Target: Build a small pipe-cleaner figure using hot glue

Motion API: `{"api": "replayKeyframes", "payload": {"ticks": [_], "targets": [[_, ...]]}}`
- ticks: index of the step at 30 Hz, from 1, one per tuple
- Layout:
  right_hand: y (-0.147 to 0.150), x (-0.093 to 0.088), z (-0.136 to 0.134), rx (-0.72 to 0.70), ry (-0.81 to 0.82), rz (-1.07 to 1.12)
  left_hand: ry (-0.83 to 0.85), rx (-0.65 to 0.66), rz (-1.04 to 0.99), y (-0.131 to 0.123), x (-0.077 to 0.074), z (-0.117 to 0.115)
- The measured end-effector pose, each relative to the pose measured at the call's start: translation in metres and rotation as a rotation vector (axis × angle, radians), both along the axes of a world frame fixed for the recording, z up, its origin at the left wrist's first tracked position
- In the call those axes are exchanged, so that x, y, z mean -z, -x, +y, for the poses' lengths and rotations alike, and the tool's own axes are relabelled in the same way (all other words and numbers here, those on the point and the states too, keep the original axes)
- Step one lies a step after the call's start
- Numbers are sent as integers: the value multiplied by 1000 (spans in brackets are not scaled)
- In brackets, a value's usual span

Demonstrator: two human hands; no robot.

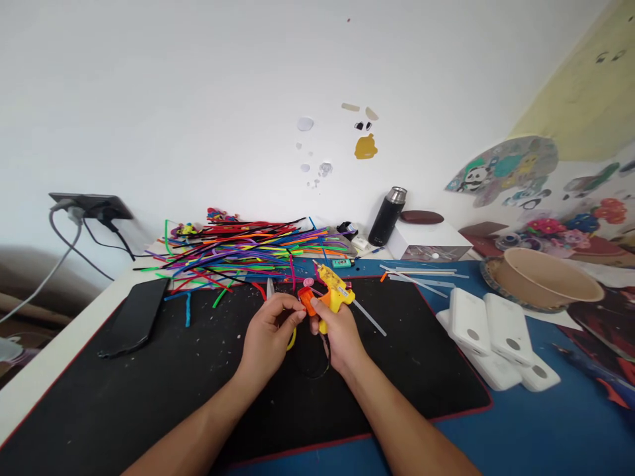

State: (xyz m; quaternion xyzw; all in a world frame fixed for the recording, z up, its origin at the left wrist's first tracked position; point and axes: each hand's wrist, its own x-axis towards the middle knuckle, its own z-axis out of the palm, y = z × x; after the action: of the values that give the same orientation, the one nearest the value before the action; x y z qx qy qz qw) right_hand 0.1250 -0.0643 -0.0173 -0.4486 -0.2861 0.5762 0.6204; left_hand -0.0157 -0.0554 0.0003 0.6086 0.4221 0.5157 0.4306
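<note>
The glue gun was up in the right hand, over the middle of the black mat. Its tip pointed up and left, close to the big pile of fuzzy sticks. A long glue stick poked out by the back of the gun, toward the right.

The right grip was wrapped tight around the gun. Its thumb lay by an orange piece that sat between the two hands. The left hand was just beside it. Its thumb and finger were pinched together at the side of the orange piece, but I couldn't tell if something tiny was in them. A gray blade stuck out past the left hand, and a yellow loop showed between the hands.

There was lots of mat to move over on both sides. On the left it went out to the black phone, near the white edge of the tabletop. On the right it ended at a red edge, just before the white blocks on the blue cloth. The far side was tight, because the sticks filled it up to the wall.
</note>
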Motion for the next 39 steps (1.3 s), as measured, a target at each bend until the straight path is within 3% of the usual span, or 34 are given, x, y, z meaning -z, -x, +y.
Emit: {"api": "replayKeyframes", "payload": {"ticks": [12, 16, 22, 25, 39], "targets": [[0, 2, 1, 26, 0, 29, -45, 55, 10, 6, 3, 3], [1, 3, 2, 25, 13, 91, 17, -23, -116, 8, -1, 6], [2, 2, 3, 52, 3, 62, -180, 96, 145, 4, -1, -3], [2, 2, 2, 49, 5, 80, -206, 83, 153, 3, -2, -7], [-6, -6, 0, -30, -8, 332, 346, 173, -535, -7, -4, -1]]}}
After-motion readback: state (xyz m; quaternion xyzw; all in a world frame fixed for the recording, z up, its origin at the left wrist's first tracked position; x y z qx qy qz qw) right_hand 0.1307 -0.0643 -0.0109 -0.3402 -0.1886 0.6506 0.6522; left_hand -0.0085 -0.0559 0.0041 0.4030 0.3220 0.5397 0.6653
